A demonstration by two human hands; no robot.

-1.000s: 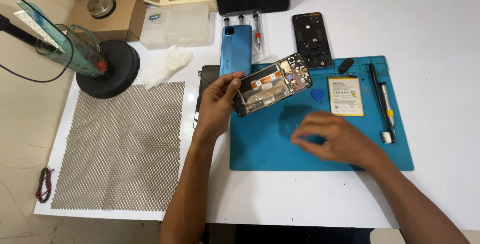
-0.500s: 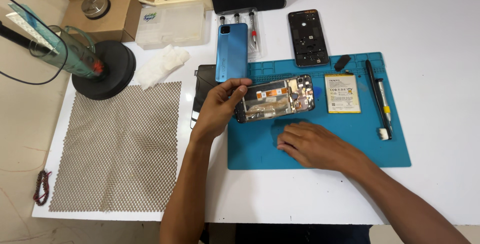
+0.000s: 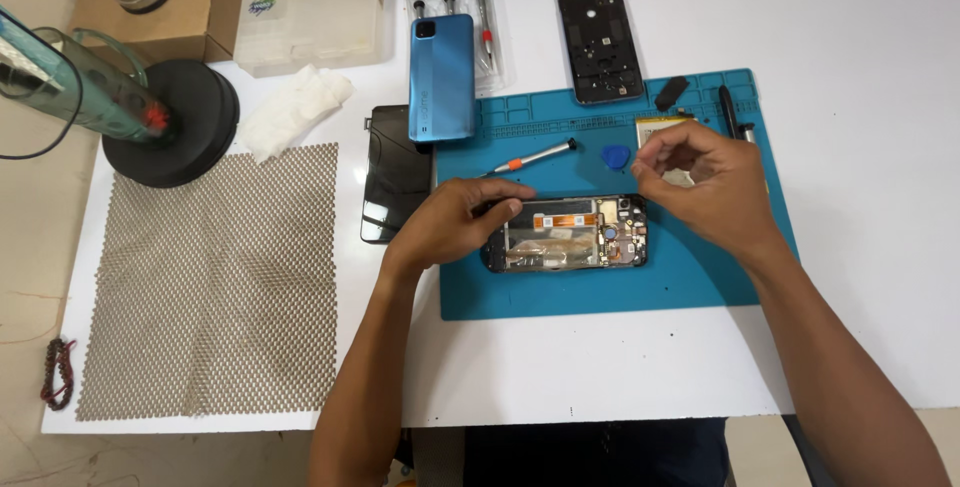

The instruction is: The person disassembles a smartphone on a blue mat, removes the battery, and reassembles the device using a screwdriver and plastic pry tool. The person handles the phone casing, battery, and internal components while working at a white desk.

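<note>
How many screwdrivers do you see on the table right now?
4: one screwdriver with an orange collar lies on the blue mat above the opened phone; three more lie in a clear tray behind the blue back cover, partly hidden.

We are seeing the opened phone [image 3: 570, 234] lying flat and lengthwise on the blue mat [image 3: 600, 287], its back cover off, circuit boards and orange flex cable showing.
</note>
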